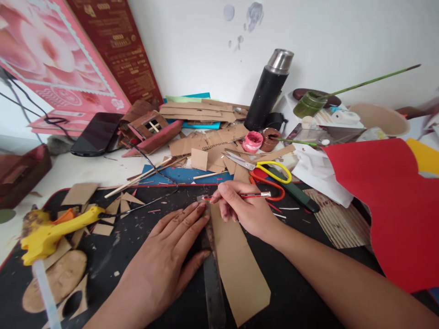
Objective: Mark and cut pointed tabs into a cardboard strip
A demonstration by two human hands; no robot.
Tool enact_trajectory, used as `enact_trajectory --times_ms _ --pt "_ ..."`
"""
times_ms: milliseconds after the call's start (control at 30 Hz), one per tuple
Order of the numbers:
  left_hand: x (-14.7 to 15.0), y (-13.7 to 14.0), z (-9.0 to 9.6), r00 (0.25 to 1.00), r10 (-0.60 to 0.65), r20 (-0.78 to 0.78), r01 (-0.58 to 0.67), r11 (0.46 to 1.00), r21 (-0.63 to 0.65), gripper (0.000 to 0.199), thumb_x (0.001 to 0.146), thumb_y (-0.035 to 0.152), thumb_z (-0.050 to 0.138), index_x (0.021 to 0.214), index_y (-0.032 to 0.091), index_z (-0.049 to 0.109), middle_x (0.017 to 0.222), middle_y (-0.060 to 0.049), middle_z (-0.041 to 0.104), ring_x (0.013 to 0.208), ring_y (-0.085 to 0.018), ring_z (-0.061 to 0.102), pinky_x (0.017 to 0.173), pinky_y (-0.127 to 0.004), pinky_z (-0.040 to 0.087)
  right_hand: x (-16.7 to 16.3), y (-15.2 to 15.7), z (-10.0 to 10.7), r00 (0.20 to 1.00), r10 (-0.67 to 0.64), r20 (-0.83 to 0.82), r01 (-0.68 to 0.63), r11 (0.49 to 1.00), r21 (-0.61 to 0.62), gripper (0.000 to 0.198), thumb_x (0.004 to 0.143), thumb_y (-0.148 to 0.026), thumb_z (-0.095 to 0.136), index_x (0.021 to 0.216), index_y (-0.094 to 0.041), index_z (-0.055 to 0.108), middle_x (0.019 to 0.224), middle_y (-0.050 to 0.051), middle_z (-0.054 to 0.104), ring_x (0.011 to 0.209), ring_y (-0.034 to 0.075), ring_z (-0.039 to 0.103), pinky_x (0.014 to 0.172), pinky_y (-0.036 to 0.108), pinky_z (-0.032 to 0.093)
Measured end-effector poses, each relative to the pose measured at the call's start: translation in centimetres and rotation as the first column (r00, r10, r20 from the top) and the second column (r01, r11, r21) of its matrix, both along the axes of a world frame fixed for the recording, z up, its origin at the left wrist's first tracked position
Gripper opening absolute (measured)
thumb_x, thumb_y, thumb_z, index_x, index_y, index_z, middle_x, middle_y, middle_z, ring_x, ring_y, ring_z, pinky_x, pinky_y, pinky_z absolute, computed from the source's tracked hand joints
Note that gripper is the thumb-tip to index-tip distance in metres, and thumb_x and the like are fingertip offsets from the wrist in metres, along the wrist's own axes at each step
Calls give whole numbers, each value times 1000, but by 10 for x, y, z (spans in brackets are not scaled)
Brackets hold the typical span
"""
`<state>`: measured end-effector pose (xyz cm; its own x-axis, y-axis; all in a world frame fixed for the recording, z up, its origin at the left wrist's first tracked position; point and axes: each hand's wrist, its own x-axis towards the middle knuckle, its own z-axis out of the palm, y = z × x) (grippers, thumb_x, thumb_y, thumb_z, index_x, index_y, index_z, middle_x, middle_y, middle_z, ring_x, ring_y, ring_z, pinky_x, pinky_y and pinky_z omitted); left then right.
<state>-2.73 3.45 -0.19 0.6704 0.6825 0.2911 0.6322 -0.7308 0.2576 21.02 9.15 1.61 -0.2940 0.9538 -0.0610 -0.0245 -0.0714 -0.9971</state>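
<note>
One camera, worn on the person's head, looks from above the near side of the flat black mat with a thin red border (288, 299), facing forward and down across it. It sits close: the bare left hand (178, 242) and bare right hand (252, 212) appear large over the mat, whose near edge is cut off. Beyond the mat, the view reaches the smooth white wall with grey patches (192, 55).

This is a craft workspace, at home or in a studio unclear: a littered desk (73, 171) against a white wall (192, 55) carries a glue gun (43, 240) at eight o'clock, a model (141, 131) with a little window (154, 126) at ten, stacked cardboard strips (197, 112) at eleven, and open paint pots (253, 142) at two.
</note>
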Motion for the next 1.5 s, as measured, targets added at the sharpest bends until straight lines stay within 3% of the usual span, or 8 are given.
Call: enact_trajectory --times_ms 200,400,633,833,1033,1233,1500 --pt "0 0 -1 1000 -24 -6 24 1000 3 56 112 41 60 165 25 56 169 -12 59 155 -32 57 123 -52 52 0 0 0 1000 -4 -9 4 1000 -16 62 102 -79 62 86 -20 74 60 -3 61 51 12 56 46 24 38" --pt "2 0 -2 999 -31 -21 32 997 64 55 113 40 57 164 20 56 169 -13 59 158 -30 54 127 -51 48 0 0 -1 1000 -7 -9 7 1000 -14 62 101 -80 64 86 -21 74 60 -3 62 51 12 56 45 23 37" --pt "2 -1 0 997 -44 -61 47 997 59 83 105 75 58 166 18 53 168 -16 59 158 -36 52 125 -56 49 -2 0 -1 999 -17 -40 16 999 -28 63 99 -81 66 85 -19 74 60 -3 61 50 12 57 44 23 38" --pt "7 -6 3 998 30 -55 -29 999 19 57 108 47 62 158 20 61 164 -16 63 149 -36 60 119 -55 53 -3 0 -1 998 -26 -51 23 998 -59 65 96 -83 68 83 -19 74 59 -3 61 49 12 56 44 22 38" --pt "18 -12 4 996 32 -84 -24 994 102 92 98 77 66 161 11 55 164 -23 61 149 -42 57 119 -59 52 -1 1 -1 997 -18 -81 11 996 -83 66 93 -84 70 86 -19 74 59 -4 61 49 11 56 43 21 38" --pt "14 -13 6 995 6 -104 -1 999 51 79 101 51 69 169 19 47 173 -19 51 159 -38 49 125 -56 48 -1 3 -4 996 14 -86 -18 998 -52 66 95 -84 67 86 -18 73 59 -3 61 50 11 56 43 21 37" --pt "1 7 6 997 -57 -55 56 998 -30 75 104 56 68 165 20 46 168 -16 59 155 -35 55 122 -54 52 -1 3 -4 995 17 -98 -22 998 -51 65 96 -83 67 87 -19 74 59 -4 61 51 11 57 44 21 38"
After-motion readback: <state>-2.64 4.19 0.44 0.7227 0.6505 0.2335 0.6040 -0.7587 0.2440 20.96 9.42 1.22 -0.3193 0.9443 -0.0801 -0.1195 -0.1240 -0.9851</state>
